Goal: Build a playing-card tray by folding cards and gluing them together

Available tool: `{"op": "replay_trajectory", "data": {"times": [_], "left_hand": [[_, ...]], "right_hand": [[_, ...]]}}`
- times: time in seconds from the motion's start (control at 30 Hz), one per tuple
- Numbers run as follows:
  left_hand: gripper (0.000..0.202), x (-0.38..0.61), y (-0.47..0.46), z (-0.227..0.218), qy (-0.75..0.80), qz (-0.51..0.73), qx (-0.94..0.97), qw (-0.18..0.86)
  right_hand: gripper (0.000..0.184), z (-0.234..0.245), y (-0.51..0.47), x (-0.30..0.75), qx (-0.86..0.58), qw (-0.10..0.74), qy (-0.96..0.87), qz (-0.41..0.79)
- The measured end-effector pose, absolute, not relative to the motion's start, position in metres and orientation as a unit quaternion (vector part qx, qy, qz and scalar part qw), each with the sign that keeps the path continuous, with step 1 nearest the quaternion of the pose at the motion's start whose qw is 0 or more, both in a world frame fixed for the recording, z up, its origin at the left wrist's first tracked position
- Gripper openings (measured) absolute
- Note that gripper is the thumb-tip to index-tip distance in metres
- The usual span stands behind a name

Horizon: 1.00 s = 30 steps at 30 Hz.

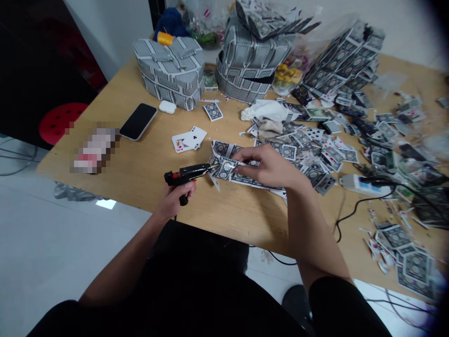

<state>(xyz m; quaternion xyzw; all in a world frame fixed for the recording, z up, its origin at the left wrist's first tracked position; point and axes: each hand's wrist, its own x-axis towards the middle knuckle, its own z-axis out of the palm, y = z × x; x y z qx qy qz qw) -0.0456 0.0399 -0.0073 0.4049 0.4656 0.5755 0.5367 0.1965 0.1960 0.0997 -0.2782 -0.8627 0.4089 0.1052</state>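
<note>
My left hand point(177, 195) is closed round the grip of a black glue gun point(187, 174), whose nozzle points right and touches a strip of joined playing cards point(228, 169). My right hand point(268, 164) lies on that strip with thumb and fingers pinching a folded card at its left end. The strip rests on the wooden table point(140, 173) near the front edge.
Two bags made of cards point(171, 70) point(250, 58) stand at the back. A black phone point(138, 121) and white earbud case point(167, 106) lie left. Loose cards point(351, 135) cover the right side. A power strip point(365, 184) with cables sits right of my right arm.
</note>
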Motion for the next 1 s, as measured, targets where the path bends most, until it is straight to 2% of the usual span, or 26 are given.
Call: {"op": "replay_trajectory", "data": {"times": [0.33,1.0], "left_hand": [[0.036,-0.066,0.043,0.032,0.522,0.487,0.457,0.530],[0.036,-0.086,0.039,0.064,0.589,0.375,0.485,0.527]], "right_hand": [[0.014,0.101,0.195,0.197,-0.271,0.102,-0.871,0.396],[0.016,0.096,0.191,0.195,-0.269,0.092,-0.878,0.386]]}}
